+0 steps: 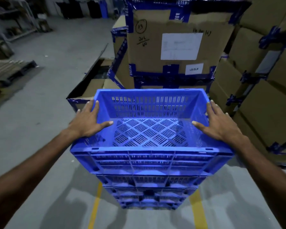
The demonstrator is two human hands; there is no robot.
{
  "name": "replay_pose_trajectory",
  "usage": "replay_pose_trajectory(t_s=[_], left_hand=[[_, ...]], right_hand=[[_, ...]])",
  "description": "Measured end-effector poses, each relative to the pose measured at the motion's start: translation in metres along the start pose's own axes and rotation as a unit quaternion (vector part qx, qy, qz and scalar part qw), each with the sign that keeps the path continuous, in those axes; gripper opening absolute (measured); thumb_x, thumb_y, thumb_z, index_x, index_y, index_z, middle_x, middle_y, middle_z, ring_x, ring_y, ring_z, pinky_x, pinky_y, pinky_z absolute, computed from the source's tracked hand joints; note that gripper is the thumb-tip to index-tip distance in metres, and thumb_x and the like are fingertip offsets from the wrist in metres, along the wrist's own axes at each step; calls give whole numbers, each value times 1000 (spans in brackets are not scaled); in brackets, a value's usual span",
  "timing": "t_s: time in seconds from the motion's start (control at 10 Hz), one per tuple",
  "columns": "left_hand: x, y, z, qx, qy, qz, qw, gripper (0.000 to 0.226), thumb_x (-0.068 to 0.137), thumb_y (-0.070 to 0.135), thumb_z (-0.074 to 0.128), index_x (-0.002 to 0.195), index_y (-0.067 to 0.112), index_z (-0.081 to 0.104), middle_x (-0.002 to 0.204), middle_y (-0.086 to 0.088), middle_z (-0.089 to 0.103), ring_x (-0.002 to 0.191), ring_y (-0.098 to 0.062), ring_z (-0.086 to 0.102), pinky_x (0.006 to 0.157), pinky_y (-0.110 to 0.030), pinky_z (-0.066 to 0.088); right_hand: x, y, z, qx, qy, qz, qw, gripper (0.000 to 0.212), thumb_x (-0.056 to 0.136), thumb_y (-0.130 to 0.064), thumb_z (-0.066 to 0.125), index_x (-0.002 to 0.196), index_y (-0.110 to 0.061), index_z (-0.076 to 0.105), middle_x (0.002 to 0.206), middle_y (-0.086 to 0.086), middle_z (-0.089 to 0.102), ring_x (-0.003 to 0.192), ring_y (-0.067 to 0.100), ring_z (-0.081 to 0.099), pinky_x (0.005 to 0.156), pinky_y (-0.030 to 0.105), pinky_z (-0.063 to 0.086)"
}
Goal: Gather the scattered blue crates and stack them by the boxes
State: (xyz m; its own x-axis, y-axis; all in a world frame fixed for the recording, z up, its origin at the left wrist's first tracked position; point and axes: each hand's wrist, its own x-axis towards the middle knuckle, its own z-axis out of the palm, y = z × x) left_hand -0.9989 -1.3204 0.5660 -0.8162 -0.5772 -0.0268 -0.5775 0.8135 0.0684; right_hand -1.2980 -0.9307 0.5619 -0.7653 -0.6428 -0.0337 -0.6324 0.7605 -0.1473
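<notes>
From the head camera, a stack of blue plastic crates (149, 187) stands on the grey concrete floor (45, 113), right in front of tall cardboard boxes (175, 47) bound with blue printed tape. The top crate (149, 129) is rectangular, with slotted walls, a diamond-pattern perforated base and ribbed outer sides. The left hand (89, 121) lies spread on its left rim, fingers straight, thumb reaching inside. The right hand (216, 123) mirrors it on the right rim. Two yellow painted lines (96, 204) run under the stack.
</notes>
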Motion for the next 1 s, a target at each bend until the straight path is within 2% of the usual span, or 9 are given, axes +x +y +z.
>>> replay_pose_trajectory(t_s=[0.1,0.2,0.4,0.5,0.6,0.7,0.8,0.9,1.0], left_hand=[[3,-4,10,-50,21,5,999,137,63,105,25,164,16,0,172,-6,-7,159,-22,3,123,-57,22],[10,-6,13,-70,23,-3,997,137,64,104,29,164,15,-1,172,-4,-6,159,-21,4,124,-57,22],[-6,1,0,-45,14,-8,999,141,56,108,14,164,19,-6,172,-7,-6,158,-26,4,122,-58,26],[-10,5,-4,-28,12,-11,999,139,56,108,11,164,22,-6,172,-7,-3,158,-27,5,120,-59,28],[-10,5,-7,-40,-1,-12,999,136,60,107,18,164,23,-6,172,-7,-3,158,-29,6,120,-59,28],[-11,6,-11,-34,-17,-7,999,119,77,93,34,163,23,-9,172,-8,-5,158,-31,4,120,-61,26],[-14,5,-11,-21,-25,-16,999,110,84,86,38,163,26,-12,172,-7,-7,158,-31,0,120,-63,23],[-27,5,-16,-36,-22,-18,999,109,84,86,36,163,27,-11,172,-7,-6,158,-31,-2,121,-64,21],[-41,6,-21,-56,16,3,998,111,78,91,26,164,26,-5,172,-7,0,158,-31,0,120,-63,24]], right_hand=[[4,1,7,-11,21,-6,1000,120,79,-94,24,163,-12,0,172,5,-1,157,25,11,120,60,24],[8,-2,8,-23,13,1,1000,118,80,-93,22,163,-13,-2,172,3,-3,157,24,10,122,58,21],[-2,-6,0,2,2,10,1000,129,69,-101,12,163,-14,-2,172,2,-4,156,25,17,121,61,21],[-6,-10,-4,2,-3,12,1000,123,76,-99,20,163,-15,-2,172,2,-4,157,25,14,120,63,21],[-7,-9,-6,11,-8,12,1000,118,78,-95,25,164,-18,-1,172,0,-5,156,26,16,121,63,20],[-11,-12,-12,18,-17,23,999,126,68,-101,15,164,-22,1,172,-1,-4,157,24,12,121,64,18],[-12,-11,-11,21,-14,32,999,125,66,-100,9,164,-23,3,172,-1,-3,158,22,7,121,64,13],[-27,-19,-15,23,8,39,999,112,77,-94,14,164,-23,8,172,0,0,158,22,6,122,63,11],[-42,-31,-23,39,57,29,997,94,90,-81,20,164,-23,12,172,2,6,158,24,8,123,62,10]])
